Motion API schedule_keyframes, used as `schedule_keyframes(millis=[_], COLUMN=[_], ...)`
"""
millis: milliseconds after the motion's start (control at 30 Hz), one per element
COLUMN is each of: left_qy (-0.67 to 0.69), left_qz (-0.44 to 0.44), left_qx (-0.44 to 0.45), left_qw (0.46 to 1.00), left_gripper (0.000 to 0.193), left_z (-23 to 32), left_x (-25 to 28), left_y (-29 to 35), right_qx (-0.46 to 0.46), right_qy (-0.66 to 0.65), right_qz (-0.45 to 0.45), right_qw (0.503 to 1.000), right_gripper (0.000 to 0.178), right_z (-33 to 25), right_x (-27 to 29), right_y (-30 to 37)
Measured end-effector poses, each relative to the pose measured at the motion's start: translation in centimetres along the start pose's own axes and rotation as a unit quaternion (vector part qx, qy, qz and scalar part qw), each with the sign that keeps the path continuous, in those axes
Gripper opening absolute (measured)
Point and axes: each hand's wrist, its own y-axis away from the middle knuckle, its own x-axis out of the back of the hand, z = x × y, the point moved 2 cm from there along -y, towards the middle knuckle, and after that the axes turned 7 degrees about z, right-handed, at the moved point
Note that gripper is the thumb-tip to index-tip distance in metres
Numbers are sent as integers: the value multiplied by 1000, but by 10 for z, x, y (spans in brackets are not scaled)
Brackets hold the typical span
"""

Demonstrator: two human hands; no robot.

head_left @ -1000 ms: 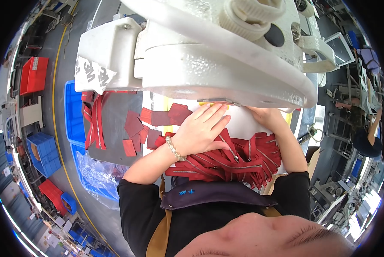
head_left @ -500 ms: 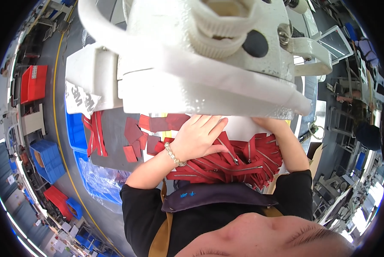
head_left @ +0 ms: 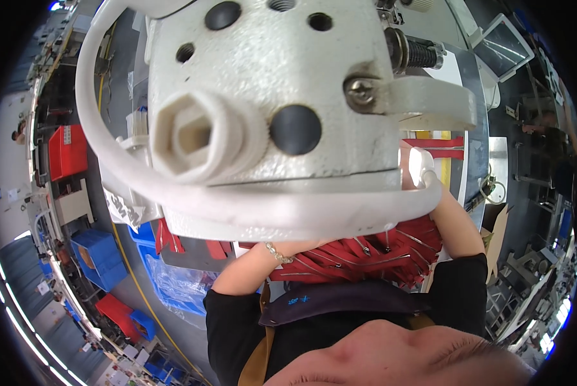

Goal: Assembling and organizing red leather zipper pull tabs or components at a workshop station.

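Workshop: red bin point(head_left: 68, 152) off the counter's point(head_left: 191, 257) left edge
Zip point(head_left: 448, 148): red, toward the counter's right edge, lying left to right, its left end hidden
Nearer hand: right hand point(head_left: 405, 165), just beside the zip, forearm angled inward; grip cannot be told
Left hand point(head_left: 304, 247): mostly under the machine point(head_left: 237, 83), grip hidden
Pile point(head_left: 372, 257): more zips, counter's near edge, between forearms

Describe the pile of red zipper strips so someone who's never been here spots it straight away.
Find the big white machine head filling the upper middle. Just below it in the picture, between the left forearm and the right forearm, lies the pile of red zipper strips. Unlike the few red pieces farther left, it is a large, tangled heap streaked with silvery teeth.
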Motion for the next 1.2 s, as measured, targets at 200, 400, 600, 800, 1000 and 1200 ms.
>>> schedule_keyframes(millis=[200,400,600,800,1000,1200], left_qy=[62,32,66,163,130,106], left_qz=[-84,-88,-94,-51,-11,-28], left_qx=[51,40,70,67,22,31], left_qw=[993,995,991,983,991,994], left_gripper=[84,86,85,78,76,75], left_z=[-3,-4,-6,-10,-7,-8], left_x=[-2,-3,-6,-16,-12,-12], left_y=[-4,1,4,11,6,8], right_qx=[15,10,7,25,22,19], right_qy=[31,11,-1,8,4,2], right_qz=[-21,18,4,26,49,45], right_qw=[999,1000,1000,999,999,999], right_gripper=[35,36,35,39,38,38], right_z=[7,2,6,4,0,2], right_x=[-7,2,-8,-6,5,-2], right_y=[5,2,5,7,2,2])
